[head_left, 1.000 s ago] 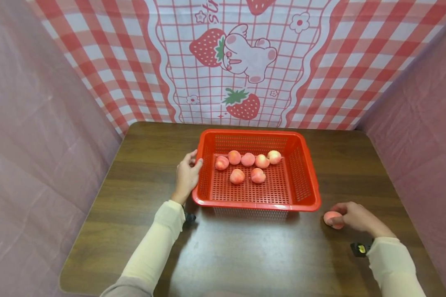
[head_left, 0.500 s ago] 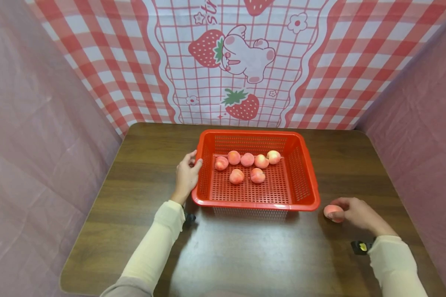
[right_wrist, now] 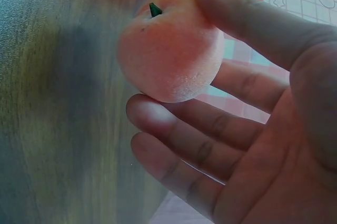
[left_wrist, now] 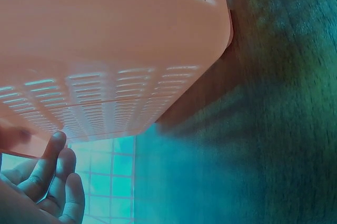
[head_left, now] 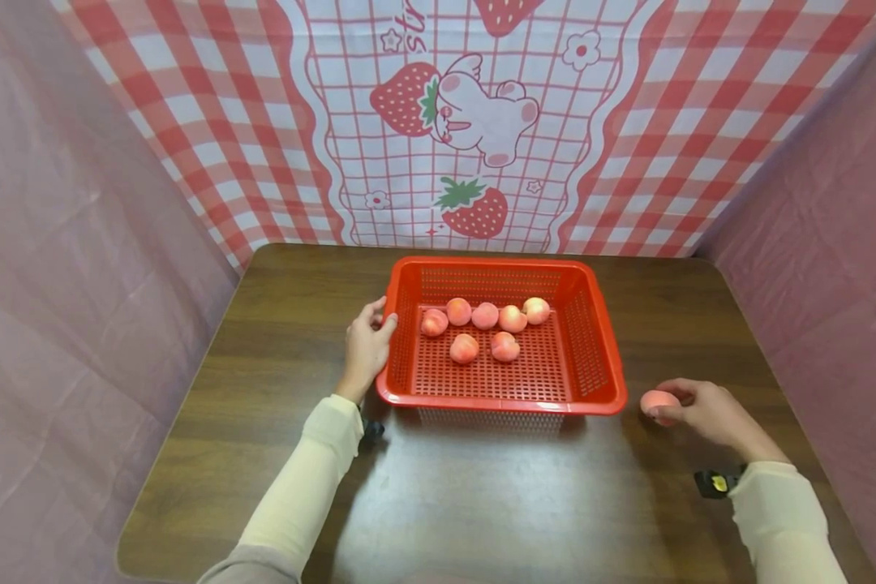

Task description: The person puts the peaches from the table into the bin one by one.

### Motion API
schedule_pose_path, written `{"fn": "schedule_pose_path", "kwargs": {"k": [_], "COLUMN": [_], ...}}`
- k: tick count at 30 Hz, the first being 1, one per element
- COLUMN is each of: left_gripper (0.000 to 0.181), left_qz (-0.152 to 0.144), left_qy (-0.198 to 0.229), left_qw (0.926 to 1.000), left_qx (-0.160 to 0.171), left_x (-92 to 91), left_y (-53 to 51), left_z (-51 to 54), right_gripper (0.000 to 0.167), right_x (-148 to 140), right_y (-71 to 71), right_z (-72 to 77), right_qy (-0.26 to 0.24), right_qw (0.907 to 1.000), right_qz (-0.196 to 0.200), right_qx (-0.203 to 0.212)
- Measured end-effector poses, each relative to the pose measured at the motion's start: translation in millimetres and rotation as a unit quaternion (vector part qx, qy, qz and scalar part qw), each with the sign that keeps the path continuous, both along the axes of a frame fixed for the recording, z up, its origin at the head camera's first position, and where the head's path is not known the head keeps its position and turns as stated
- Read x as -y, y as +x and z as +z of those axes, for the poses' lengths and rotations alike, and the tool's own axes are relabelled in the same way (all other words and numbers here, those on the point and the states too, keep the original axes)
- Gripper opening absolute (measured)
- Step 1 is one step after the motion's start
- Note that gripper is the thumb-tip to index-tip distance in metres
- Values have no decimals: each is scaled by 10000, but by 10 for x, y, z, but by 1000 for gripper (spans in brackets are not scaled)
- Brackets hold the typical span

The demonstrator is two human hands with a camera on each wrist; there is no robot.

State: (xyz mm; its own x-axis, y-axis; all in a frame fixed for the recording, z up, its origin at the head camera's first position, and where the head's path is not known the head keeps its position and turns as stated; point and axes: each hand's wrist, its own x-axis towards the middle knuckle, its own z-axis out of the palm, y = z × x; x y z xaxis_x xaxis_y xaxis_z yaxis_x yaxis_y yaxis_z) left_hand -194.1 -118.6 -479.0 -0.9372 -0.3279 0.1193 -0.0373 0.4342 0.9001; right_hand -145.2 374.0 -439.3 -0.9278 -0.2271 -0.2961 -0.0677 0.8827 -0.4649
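A peach [head_left: 659, 406] with a short green stem is pinched between the thumb and fingers of my right hand [head_left: 711, 415], to the right of the red basket's front corner. In the right wrist view the peach [right_wrist: 171, 50] appears held off the table, and the lower two fingers extend below it. My left hand [head_left: 367, 345] grips the left rim of the red perforated basket [head_left: 482, 405], thumb on the rim and the other fingers outside. Several peaches [head_left: 464, 349] lie on the basket floor, most in a row toward the back. The left wrist view shows fingertips [left_wrist: 59, 138] near the basket's side [left_wrist: 105, 29].
The brown wooden table [head_left: 277, 454] carries the basket near its far edge. Behind it hangs a red-and-white checked cloth [head_left: 482, 203] with strawberries. Pink curtains [head_left: 80, 324] close off both sides.
My right hand has raised the peach and carried it slightly farther from me and to the right. My left hand stays on the basket rim, and the basket has hardly moved.
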Motion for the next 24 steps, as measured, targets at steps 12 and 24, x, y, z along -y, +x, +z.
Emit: {"fn": "schedule_pose_path", "kwargs": {"k": [12,24], "left_gripper": [40,39], "left_qz": [-7,51], "left_qy": [-15,20], "left_qw": [10000,9999], "left_qx": [-84,-124], "left_x": [-3,-1], "left_y": [-10,-8], "left_z": [-6,-13], "right_gripper": [63,63], "right_x": [11,43], "right_y": [-33,-54], "right_z": [31,-14], "right_qy": [-96,-188], "right_qw": [9997,9996], "right_qz": [-209,-191], "right_qx": [1,108]}}
